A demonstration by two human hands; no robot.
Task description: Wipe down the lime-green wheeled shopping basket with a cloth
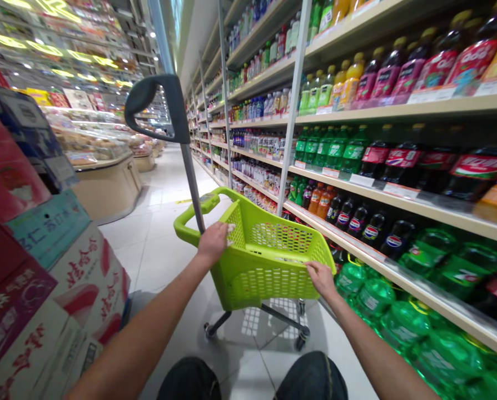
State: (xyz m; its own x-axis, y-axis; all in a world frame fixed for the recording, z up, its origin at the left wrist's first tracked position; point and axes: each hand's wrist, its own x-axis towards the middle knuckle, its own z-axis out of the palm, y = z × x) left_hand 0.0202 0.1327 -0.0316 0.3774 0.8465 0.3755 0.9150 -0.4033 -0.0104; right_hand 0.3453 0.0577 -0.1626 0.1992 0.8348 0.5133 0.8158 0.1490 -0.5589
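A lime-green plastic shopping basket (269,278) on wheels stands on the tiled aisle floor in front of my knees. A grey pull handle (160,103) on a metal pole rises from its far left corner. My left hand (213,240) grips the basket's near left rim, fingers curled over the edge with something white under them that I cannot make out. On the near right rim rests my right hand (321,278), fingers bent over the edge. The inside of the basket looks empty.
Long shelves (398,203) of bottled soft drinks run along the right, from floor to above head height. Stacked cardboard cartons (56,289) stand close on the left. A rounded display counter (107,183) sits further back left. The aisle floor (169,183) stretches ahead.
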